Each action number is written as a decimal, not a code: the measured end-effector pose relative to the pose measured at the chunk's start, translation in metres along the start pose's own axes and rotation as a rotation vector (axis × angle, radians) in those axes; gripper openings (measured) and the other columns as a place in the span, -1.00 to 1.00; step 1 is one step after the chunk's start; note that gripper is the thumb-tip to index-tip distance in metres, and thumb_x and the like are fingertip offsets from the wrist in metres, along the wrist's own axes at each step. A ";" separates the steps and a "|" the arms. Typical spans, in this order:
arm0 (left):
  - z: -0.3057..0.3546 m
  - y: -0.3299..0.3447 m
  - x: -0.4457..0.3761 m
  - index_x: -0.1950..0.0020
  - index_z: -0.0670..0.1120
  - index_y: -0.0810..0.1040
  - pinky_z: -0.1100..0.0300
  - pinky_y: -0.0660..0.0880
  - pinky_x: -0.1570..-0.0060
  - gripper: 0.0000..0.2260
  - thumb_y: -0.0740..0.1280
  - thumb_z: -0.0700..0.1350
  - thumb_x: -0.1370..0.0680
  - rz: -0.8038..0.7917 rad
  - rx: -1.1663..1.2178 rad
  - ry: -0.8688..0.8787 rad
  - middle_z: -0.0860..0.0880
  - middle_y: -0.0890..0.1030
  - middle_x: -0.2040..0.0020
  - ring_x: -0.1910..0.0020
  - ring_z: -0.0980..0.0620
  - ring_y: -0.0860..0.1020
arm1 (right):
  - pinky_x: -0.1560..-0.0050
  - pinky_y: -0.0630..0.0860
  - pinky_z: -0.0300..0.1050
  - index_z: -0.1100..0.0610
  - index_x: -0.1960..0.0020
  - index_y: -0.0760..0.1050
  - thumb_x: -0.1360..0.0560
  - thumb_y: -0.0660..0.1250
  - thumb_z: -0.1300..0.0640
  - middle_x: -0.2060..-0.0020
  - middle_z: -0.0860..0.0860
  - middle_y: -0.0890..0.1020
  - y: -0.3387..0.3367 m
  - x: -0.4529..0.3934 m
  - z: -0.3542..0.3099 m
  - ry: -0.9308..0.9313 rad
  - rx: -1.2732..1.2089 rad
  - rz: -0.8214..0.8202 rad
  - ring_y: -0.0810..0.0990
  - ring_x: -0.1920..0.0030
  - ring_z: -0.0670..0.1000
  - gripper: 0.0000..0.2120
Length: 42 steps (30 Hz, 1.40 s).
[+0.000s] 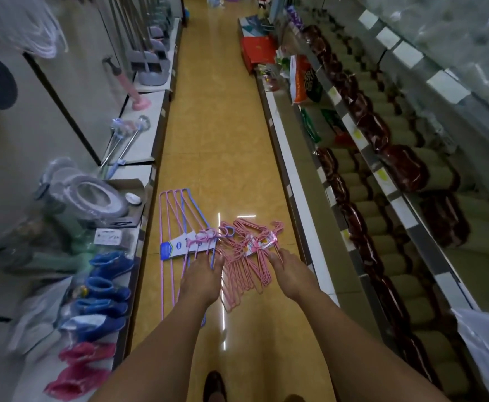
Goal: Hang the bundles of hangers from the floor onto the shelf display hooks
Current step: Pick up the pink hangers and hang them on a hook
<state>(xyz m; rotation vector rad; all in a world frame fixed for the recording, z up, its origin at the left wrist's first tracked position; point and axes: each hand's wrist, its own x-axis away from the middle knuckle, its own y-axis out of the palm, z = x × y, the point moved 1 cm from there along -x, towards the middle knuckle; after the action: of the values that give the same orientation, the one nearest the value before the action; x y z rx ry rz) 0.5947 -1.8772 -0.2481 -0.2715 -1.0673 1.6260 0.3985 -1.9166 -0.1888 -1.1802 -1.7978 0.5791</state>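
Two heaps of wire hangers lie on the yellow tiled aisle floor. The large pink and blue hanger bundles (179, 224) with white and blue labels lie at the left. A pile of smaller pink hanger bundles (244, 256) lies to their right. My left hand (201, 278) reaches down over the lower part of the large bundles, fingers extended toward them. My right hand (288, 275) reaches down at the right edge of the small pink pile, fingertips at the hangers. Whether either hand grips a hanger is hidden.
A low left shelf (138, 233) carries blue and pink rubber boots (106, 285), toilet seats and plungers. The right shelving (301, 216) holds dark red packs and bags. My shoes (214, 385) stand on the floor below. The aisle runs on ahead.
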 end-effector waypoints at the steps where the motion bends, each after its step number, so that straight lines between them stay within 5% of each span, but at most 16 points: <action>1: 0.001 0.003 -0.009 -0.45 -0.01 0.28 -0.01 0.39 -0.21 -0.45 -0.03 0.26 -0.57 -0.005 0.021 -0.007 -0.08 0.40 -0.40 -0.32 -0.13 0.41 | -0.22 0.39 0.01 0.05 -0.45 0.26 -0.63 -0.07 -0.19 -0.31 0.07 0.48 -0.001 -0.010 0.001 0.004 0.007 -0.009 0.46 -0.29 0.09 -0.49; 7: 0.019 0.028 -0.055 -0.46 -0.05 0.27 -0.11 0.37 -0.28 -0.41 -0.05 0.28 -0.57 -0.044 0.017 -0.085 -0.09 0.41 -0.40 -0.34 -0.11 0.40 | -0.19 0.38 -0.02 0.03 -0.43 0.28 -0.63 -0.06 -0.19 -0.33 0.03 0.47 -0.013 -0.075 0.013 -0.005 0.030 -0.050 0.46 -0.29 0.05 -0.51; 18: 0.027 0.111 -0.133 -0.46 -0.15 0.27 0.03 0.33 -0.32 -0.38 -0.03 0.25 -0.58 -0.029 0.072 -0.221 -0.15 0.39 -0.41 -0.37 -0.12 0.37 | -0.23 0.39 -0.03 -0.03 -0.45 0.26 -0.63 -0.06 -0.18 -0.38 -0.01 0.43 0.008 -0.200 0.070 -0.068 0.100 -0.166 0.44 -0.32 0.04 -0.53; 30: -0.117 0.299 -0.253 -0.50 -0.19 0.21 0.08 0.22 -0.39 -0.43 0.02 0.16 -0.63 -0.123 0.089 -0.330 -0.14 0.29 -0.48 -0.45 -0.08 0.27 | -0.32 0.36 0.03 0.06 -0.51 0.16 -0.60 -0.08 -0.24 -0.44 0.06 0.34 0.209 -0.364 0.178 -0.005 0.228 -0.283 0.37 -0.38 0.10 -0.41; 42: -0.220 0.444 -0.370 -0.52 -0.19 0.15 0.08 0.20 -0.40 -0.45 0.00 0.12 -0.64 -0.135 0.096 -0.329 -0.17 0.24 -0.50 -0.47 -0.11 0.24 | -0.20 0.40 -0.05 0.11 -0.46 0.21 -0.64 0.05 -0.03 -0.34 0.09 0.44 0.368 -0.481 0.260 0.015 0.245 -0.317 0.45 -0.29 0.10 -0.56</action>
<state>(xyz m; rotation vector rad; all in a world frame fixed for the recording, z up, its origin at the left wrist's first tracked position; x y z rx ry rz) 0.5788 -2.0779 -0.8323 0.1349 -1.2203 1.6272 0.4285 -2.1641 -0.7992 -0.7155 -1.7960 0.5810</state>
